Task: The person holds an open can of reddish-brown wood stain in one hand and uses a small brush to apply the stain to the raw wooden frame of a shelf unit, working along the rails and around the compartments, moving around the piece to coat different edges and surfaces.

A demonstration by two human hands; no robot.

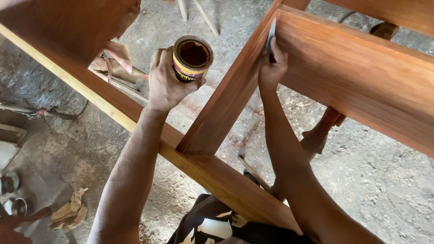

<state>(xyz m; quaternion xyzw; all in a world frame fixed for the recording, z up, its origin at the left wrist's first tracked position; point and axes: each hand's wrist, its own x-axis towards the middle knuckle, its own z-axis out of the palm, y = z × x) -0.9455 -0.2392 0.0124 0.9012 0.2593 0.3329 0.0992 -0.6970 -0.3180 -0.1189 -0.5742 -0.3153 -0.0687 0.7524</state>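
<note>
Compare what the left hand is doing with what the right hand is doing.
The left hand grips an open round tin in mid-air, clear of the wooden frame. The right hand pinches a thin flat blade and presses it into the frame's inner corner. Both are bare and raised over the frame.

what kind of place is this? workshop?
Likely a carpentry or furniture-finishing workshop: a bare wooden frame, an open tin of brown paste in the left hand, and a dusty concrete floor littered with stained rags.

My head camera, the only view, looks steeply down from close above the wooden frame (212, 122), my forearms reaching forward beneath it.
</note>
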